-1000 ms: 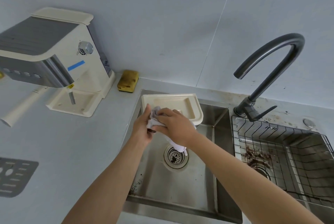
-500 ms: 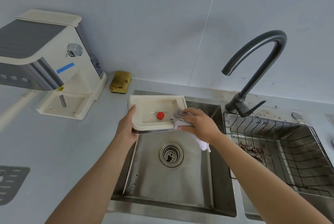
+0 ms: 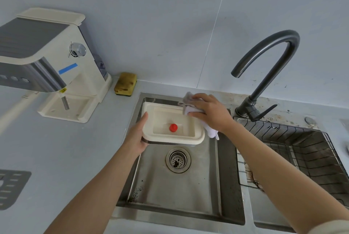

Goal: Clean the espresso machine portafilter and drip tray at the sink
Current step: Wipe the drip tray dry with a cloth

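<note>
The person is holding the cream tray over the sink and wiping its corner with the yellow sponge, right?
Not quite. In the head view the right hand wipes the drip tray corner with a white cloth, not the sponge. The yellow sponge sits untouched on the counter by the wall. The left hand does hold the tray over the sink.

My left hand's (image 3: pixel 137 137) fingers are out of sight under the drip tray (image 3: pixel 190 140), only the thumb showing. The cloth (image 3: pixel 188 104) is mostly buried beneath my right hand (image 3: pixel 211 114). The espresso machine (image 3: pixel 47 60) runs off the left edge, and so does the grey grate (image 3: pixel 11 186) on the counter. The wire rack (image 3: pixel 302 154) is cut by the right edge. What the red piece (image 3: pixel 173 127) is, I can't tell.
</note>
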The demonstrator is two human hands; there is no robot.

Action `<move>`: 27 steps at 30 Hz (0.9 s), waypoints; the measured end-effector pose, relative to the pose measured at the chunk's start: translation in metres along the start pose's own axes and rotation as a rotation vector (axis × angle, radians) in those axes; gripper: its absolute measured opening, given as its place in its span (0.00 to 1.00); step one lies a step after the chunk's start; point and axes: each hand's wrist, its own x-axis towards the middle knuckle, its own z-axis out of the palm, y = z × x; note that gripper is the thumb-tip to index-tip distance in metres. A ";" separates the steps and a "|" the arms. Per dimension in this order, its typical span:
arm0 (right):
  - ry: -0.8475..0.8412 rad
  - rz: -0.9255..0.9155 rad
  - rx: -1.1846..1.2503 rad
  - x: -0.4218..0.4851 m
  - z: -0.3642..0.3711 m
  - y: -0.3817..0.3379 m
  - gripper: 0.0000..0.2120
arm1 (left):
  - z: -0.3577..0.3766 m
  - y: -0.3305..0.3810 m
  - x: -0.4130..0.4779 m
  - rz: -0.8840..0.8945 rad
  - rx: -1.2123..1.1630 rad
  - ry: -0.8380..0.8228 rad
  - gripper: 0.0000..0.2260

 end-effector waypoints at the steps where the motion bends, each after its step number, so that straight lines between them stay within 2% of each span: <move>1: 0.007 -0.069 -0.005 0.004 0.001 -0.007 0.23 | 0.003 -0.002 0.000 0.003 0.017 -0.020 0.14; 5: -0.088 -0.258 -0.136 0.019 0.013 -0.026 0.21 | 0.013 -0.005 0.001 0.008 0.039 -0.088 0.17; 7: -0.164 -0.269 -0.209 0.026 0.021 -0.027 0.18 | 0.015 -0.004 0.001 0.013 0.039 -0.118 0.17; 11: -0.203 -0.204 -0.231 0.029 0.031 -0.018 0.20 | 0.012 -0.003 0.002 0.013 0.058 -0.113 0.24; 14: -0.235 -0.175 -0.227 0.028 0.031 -0.009 0.20 | 0.010 -0.005 0.006 -0.018 0.031 -0.041 0.20; 18: -0.238 -0.096 -0.205 0.024 0.023 0.001 0.20 | 0.013 -0.005 0.011 -0.009 0.019 -0.025 0.10; 22: -0.236 0.054 -0.137 0.016 0.011 0.015 0.18 | 0.010 -0.003 0.014 0.018 -0.006 -0.012 0.11; 27: -0.212 0.211 -0.033 0.003 0.002 0.026 0.17 | 0.008 -0.001 0.015 0.052 -0.015 -0.023 0.05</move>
